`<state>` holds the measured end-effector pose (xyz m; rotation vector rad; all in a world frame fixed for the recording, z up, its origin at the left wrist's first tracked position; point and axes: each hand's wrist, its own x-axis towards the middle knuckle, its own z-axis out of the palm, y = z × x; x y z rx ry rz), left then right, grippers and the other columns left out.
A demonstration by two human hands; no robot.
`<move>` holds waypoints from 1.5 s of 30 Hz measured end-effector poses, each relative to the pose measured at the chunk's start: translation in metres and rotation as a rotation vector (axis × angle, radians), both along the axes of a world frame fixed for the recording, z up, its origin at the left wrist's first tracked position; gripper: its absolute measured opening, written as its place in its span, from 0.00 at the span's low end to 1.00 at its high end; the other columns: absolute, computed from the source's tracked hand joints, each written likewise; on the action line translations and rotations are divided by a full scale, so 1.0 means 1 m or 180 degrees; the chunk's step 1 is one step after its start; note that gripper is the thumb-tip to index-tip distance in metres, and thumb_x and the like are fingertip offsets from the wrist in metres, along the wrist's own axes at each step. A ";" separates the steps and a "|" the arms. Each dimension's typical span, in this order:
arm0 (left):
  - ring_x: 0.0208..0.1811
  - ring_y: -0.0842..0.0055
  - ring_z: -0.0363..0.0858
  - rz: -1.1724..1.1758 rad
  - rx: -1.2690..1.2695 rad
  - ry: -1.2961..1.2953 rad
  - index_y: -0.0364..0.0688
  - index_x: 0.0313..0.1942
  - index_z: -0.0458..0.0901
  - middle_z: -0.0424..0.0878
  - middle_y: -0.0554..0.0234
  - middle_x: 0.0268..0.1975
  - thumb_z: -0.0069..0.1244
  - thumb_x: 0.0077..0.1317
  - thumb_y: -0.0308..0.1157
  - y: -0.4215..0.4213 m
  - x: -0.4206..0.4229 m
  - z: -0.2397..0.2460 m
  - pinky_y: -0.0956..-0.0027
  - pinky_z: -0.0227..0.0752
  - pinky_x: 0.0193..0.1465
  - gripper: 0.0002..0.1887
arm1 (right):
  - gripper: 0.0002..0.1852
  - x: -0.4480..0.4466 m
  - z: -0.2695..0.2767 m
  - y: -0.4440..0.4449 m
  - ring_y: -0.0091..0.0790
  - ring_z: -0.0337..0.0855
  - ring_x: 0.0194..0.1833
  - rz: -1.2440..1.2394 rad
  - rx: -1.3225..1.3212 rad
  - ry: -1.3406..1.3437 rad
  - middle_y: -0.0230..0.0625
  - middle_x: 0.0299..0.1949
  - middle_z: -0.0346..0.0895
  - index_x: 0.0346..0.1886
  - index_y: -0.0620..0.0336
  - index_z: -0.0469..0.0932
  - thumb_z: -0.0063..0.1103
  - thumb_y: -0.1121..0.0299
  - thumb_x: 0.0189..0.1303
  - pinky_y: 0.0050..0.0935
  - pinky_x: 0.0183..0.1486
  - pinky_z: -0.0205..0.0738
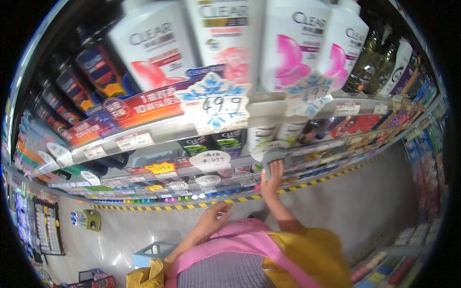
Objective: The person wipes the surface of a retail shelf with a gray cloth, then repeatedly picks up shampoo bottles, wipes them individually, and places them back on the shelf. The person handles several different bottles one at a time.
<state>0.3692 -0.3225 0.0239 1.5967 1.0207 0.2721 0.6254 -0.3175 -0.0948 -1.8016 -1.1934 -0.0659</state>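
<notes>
My right hand point(272, 178) grips a grey cloth point(273, 161), held up against the front of a lower shelf, beside a white oval price tag point(271, 148). My left hand point(216, 217) hangs in front of my body with its fingers loosely curled and nothing in it. Large white shampoo bottles point(225, 39) stand on the upper shelf, above both hands. Along that shelf's metal front edge point(266, 108) sit a snowflake-shaped price card point(215, 104) and a blurred second card point(309, 94). Dark shampoo bottles point(227, 142) stand on the shelf below.
Yellow-and-black striped tape point(173, 207) runs along the shelf base. A light blue stool point(153, 252) is on the floor at my left, and a green crate point(93, 220) with bottles lies farther off. More stocked shelves point(392, 262) stand at the right and behind.
</notes>
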 end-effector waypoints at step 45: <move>0.39 0.85 0.73 0.1511 -0.0254 -0.1500 0.35 0.49 0.78 0.78 0.69 0.39 0.45 0.73 0.38 0.056 -0.169 -0.011 0.79 0.67 0.48 0.16 | 0.27 -0.198 0.149 0.001 0.45 0.69 0.63 0.2226 -0.0283 0.6890 0.41 0.63 0.69 0.66 0.57 0.64 0.46 0.53 0.70 0.51 0.65 0.61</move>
